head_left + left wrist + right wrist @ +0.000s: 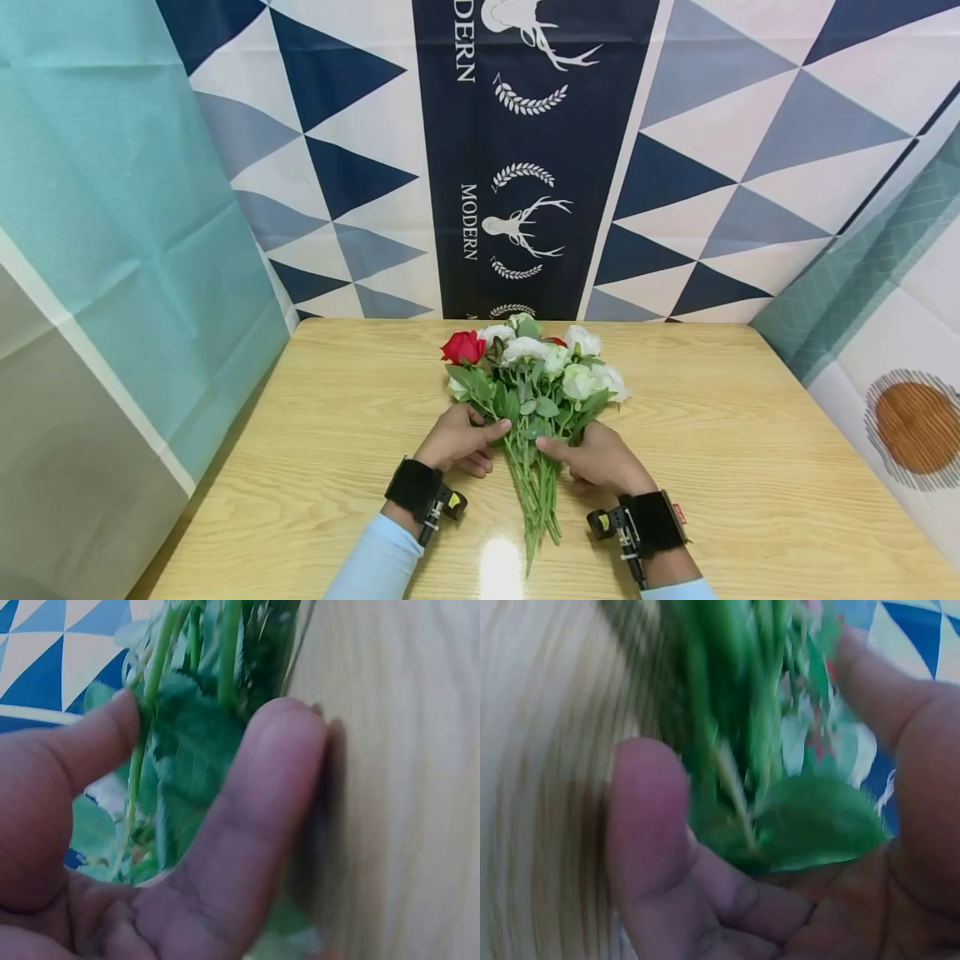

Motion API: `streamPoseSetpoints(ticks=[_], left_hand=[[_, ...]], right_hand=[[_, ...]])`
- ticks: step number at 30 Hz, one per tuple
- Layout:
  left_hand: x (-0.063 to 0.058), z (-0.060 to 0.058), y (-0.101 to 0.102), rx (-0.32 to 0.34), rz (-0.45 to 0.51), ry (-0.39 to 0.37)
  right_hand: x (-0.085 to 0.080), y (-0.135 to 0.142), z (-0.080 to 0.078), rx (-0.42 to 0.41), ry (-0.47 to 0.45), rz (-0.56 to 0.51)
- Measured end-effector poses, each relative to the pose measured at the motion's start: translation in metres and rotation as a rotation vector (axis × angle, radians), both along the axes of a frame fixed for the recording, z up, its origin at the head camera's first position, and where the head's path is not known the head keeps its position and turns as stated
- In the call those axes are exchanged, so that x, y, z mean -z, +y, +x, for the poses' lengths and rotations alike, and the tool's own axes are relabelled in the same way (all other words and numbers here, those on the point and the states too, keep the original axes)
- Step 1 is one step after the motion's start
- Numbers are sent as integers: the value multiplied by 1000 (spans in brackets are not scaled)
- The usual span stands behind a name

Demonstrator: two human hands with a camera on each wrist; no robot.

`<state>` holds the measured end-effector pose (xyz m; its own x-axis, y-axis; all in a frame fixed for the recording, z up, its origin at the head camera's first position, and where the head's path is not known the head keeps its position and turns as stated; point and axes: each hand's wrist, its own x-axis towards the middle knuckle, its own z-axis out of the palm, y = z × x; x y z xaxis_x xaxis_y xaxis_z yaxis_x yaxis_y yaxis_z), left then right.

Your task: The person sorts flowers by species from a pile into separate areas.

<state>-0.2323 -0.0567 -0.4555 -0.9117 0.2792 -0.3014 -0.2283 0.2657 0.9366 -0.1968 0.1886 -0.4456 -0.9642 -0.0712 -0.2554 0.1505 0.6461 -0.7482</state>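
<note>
A bouquet (528,392) of white and pale green roses, with one clear red rose (463,347), lies on the table, its blooms away from me and its bare stems (534,500) toward me. My left hand (461,440) is at its left side. In the left wrist view the thumb tip is right at a green stem (159,656), and a long straight finger (277,765) lies along the tabletop by a leaf. From the other side my right hand (600,458) cups the bouquet loosely, thumb over the stems. The right wrist view shows a leaf (817,821) against its fingers.
The pale wooden table (337,417) runs back to a hanging cloth (360,167) printed with triangles and deer heads. Turquoise and grey fabric (150,250) borders the left side. On the right hangs white fabric (847,433) with a brown round motif.
</note>
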Motion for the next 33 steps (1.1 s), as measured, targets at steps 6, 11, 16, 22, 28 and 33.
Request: streamPoseSetpoints(ticks=[6,11,16,22,28,33], left_hand=[[3,1,9,5,87,-38],[8,2,15,29,159,-80],[15,3,24,48,236,-90],[16,3,26,30,236,-67],[15,4,24,29,218,-65],[13,4,23,21,200,-69]], right_hand=[[4,-7,1,-73,-2,-238],[7,-11,-1,-124,-38,-346],[10,-18,-2,-152,-41,-334],[10,-24,-3,-141,-54,-306],[9,-27,-4,-127,-62,-283],[6,-30,-5,-125,-63,-270]])
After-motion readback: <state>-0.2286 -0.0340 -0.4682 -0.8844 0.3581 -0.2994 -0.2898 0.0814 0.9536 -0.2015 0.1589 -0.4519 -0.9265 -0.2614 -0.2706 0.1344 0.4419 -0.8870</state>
